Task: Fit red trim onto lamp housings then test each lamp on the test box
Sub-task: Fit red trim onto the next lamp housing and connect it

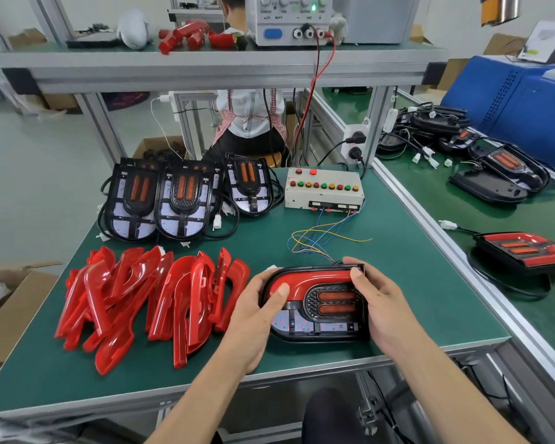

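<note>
Both hands, left (257,302) and right (378,302), fingers curled, pressing red trim (314,280) onto lamp housing (318,333). Risk: uneven pressure leaves one end unseated.

Single head-worn wide-angle view, looking forward and down from close above the green bench (398,283); both forearms enter from the lower edge, shelf across the upper frame.

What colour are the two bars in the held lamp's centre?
Orange bars, seen in the head view.

lamp assembly workshop: test box (323,191), benches
</note>
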### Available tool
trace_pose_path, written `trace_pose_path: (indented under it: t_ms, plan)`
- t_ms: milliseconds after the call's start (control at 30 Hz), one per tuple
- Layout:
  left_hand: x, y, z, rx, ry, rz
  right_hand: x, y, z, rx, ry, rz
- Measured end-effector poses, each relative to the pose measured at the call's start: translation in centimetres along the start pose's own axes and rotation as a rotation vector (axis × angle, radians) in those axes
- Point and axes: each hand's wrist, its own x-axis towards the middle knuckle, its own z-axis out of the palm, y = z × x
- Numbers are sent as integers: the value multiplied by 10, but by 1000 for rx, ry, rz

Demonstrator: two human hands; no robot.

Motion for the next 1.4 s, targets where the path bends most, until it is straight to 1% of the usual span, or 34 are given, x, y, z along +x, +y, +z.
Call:
trace_pose_path:
  t_ms: [133, 467, 567, 633, 667, 700, 733, 800, 867, 967, 1033, 1100, 1167, 1233, 1300, 1400]
  plan:
    - [0, -1, -3, 121, -23, 67, 2, -8, -3, 43, -79, 73]
    - [-1, -3, -4, 114, -28, 80, 1, -12, -6, 73, -125, 116]
    - [-1, -3, -4, 126, -28, 83, 2, -14, -10, 79, -163, 137]
    - [-1, -3, -3, 129, -27, 83, 2, -13, -11, 66, -182, 120]
    - [0, -4, -3, 125, -22, 81, 3, -12, -11, 26, -166, 86]
    - [0, -4, -3, 119, -16, 81, 3, -9, -11, -63, -133, 24]
    - [1, -5, -3, 113, -8, 81, 3, -8, -13, -218, -94, -71]
    - [3, -5, -3, 101, 3, 78, 1, -8, -19, -624, -53, -337]
    - [4, -6, -3, 111, 6, 81, 3, -10, -28, -916, -54, -615]
    - [4, -6, -3, 133, 6, 83, 9, -17, -35, -1160, -73, -892]
    - [4, -6, -3, 129, 6, 80, 13, -26, -36, -1297, -91, -1017]
    - [3, -6, -3, 123, 2, 76, 15, -34, -37, -1400, -145, -1137]
    - [3, -6, -3, 117, -6, 73, 16, -41, -38, -1484, -191, -1239]
    - [3, -6, -4, 121, -9, 71, 17, -46, -37, -1550, -221, -1290]
    - [3, -6, -3, 152, -3, 88, 17, -49, -37, -1595, -243, -1291]
    - [3, -7, -1, 205, 5, 125, 17, -48, -40, -1595, -256, -1252]
